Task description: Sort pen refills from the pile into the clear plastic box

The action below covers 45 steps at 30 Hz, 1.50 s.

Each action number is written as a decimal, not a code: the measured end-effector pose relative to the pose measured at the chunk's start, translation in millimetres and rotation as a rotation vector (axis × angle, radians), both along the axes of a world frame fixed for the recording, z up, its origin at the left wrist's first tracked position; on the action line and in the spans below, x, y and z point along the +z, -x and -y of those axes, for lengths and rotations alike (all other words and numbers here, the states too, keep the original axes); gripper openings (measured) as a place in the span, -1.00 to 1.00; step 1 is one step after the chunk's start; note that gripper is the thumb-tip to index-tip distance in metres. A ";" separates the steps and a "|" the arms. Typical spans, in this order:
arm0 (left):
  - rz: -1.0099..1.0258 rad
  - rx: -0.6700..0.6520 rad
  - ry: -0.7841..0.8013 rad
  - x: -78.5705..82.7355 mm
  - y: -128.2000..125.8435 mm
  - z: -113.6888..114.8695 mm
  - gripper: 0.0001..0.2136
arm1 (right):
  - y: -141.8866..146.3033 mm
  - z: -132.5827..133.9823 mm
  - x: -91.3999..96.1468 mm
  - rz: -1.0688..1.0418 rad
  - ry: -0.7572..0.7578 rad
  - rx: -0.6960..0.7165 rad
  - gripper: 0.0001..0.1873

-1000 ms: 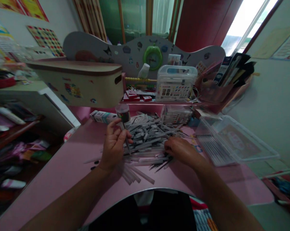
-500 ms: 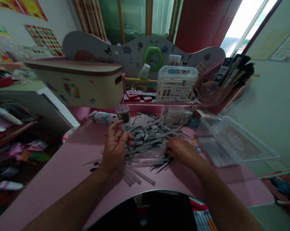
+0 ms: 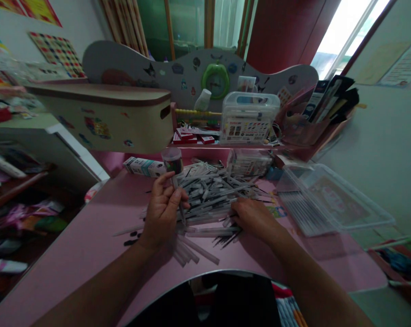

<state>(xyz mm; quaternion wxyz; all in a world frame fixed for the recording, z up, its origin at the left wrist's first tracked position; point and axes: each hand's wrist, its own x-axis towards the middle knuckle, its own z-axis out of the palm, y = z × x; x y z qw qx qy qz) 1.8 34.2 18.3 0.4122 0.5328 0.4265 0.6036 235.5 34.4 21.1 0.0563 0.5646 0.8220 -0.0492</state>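
Note:
A heap of grey and white pen barrels (image 3: pixel 214 193) lies on the pink desk (image 3: pixel 89 245). My left hand (image 3: pixel 162 212) is at the heap's left edge, fingers pinched round a thin pen (image 3: pixel 180 205) held nearly upright. My right hand (image 3: pixel 253 217) rests palm down on the heap's near right side, fingers curled into the pens; what they grip is hidden. Several clear tubes (image 3: pixel 192 249) lie loose in front of the heap, and thin dark refills (image 3: pixel 228 238) poke out under my right hand.
A small round tub (image 3: pixel 172 160) and a long carton (image 3: pixel 144 166) stand behind the heap. An open clear plastic case (image 3: pixel 323 200) lies at the right. A white carry box (image 3: pixel 249 117), a green clock (image 3: pixel 216 81) and a wooden bin (image 3: pixel 106 116) are at the back.
Both hands stay almost in place; my right hand has slid slightly left and nearer along the heap. The view has shifted a little.

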 end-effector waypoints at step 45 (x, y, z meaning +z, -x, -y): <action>-0.726 -0.399 -0.122 -14.0 -1.9 7.6 -0.68 | 23.7 2.0 -15.0 -1.398 0.212 -0.049 -0.87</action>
